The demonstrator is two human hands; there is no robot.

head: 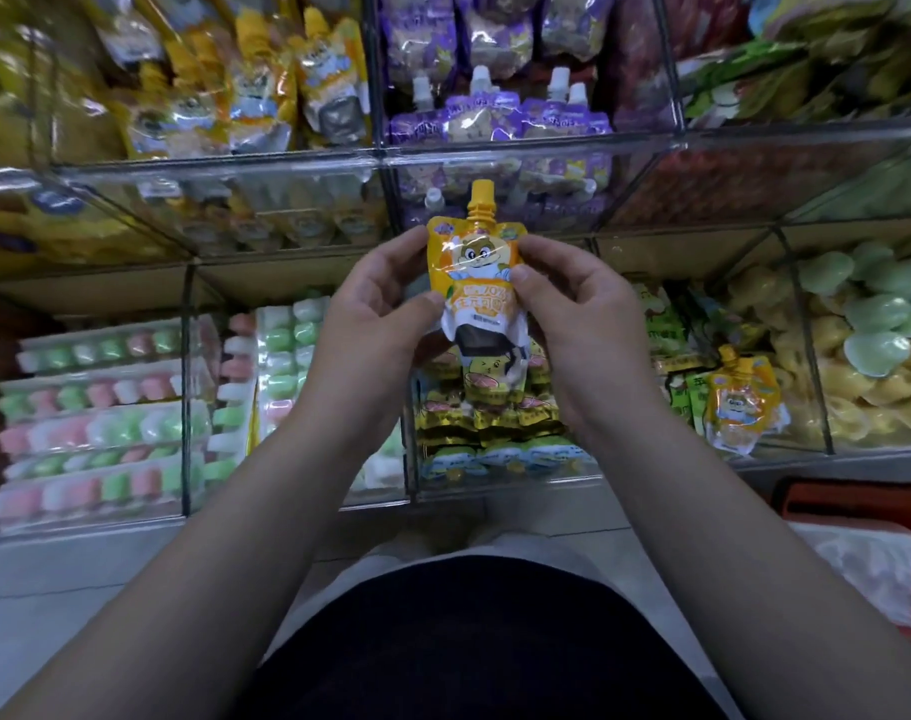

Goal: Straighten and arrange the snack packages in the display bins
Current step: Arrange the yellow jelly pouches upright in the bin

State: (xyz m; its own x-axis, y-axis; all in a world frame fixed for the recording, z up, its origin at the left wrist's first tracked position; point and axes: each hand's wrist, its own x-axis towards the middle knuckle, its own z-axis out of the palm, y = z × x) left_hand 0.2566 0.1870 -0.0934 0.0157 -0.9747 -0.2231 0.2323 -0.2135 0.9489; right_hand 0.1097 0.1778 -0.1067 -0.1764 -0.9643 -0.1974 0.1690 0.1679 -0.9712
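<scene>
Both hands hold one orange pouch upright in the air in front of the bins. The left hand pinches its left edge between thumb and curled fingers, and the right hand grips the right edge with the thumb laid across the front. The yellow cap points up, the printed face is turned toward the person, and the lower part looks creased. The pouch hangs above the yellow packets and is not in any bin. Matching orange pouches stand in the upper left bin, beside the purple pouches, so it likely belongs there. To do the step well, the person should smooth the crease, keep the cap up and the face forward, then slide the pouch in line with its row. A stray pouch lies tilted in the lower right bin.
</scene>
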